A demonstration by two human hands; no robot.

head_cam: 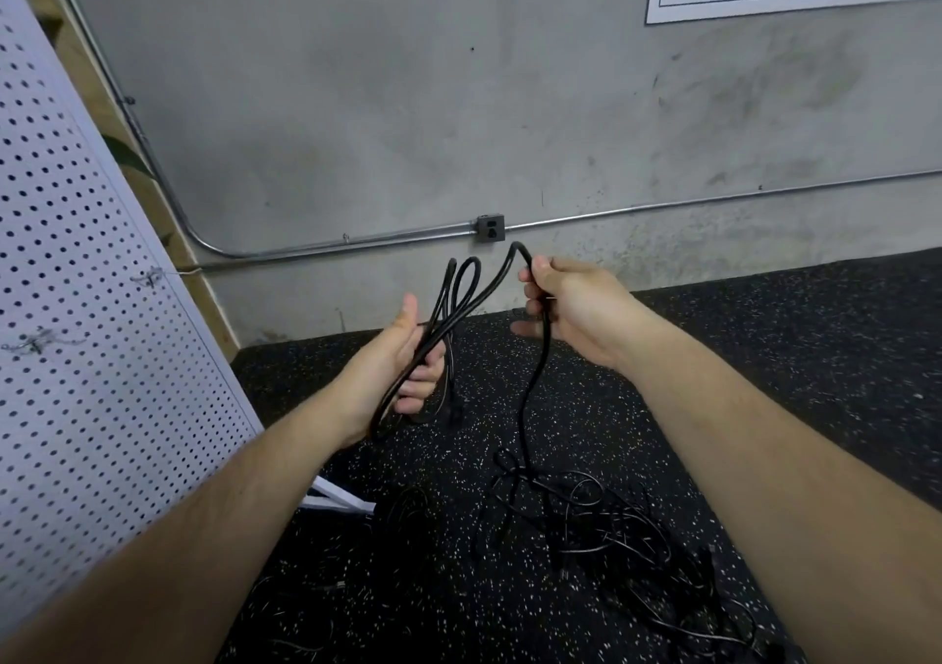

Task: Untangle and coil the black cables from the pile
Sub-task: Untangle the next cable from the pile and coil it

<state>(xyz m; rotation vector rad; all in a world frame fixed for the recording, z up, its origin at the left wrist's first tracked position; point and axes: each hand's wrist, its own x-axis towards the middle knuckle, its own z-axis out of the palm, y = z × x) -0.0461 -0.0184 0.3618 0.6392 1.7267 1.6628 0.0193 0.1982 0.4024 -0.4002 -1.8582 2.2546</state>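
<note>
Just below the wall socket (pixel 491 228), my left hand (pixel 405 362) gripped the gathered loops of a black cable (pixel 531 388), fingers curled round them, while my right hand (pixel 573 306), below-right of the socket, closed on the running length. That length dropped to the tangled pile (pixel 601 536) well below the socket; I judged the next loop should match the others, the right hand feeding slack gently so snags lifted free rather than tightened.
</note>
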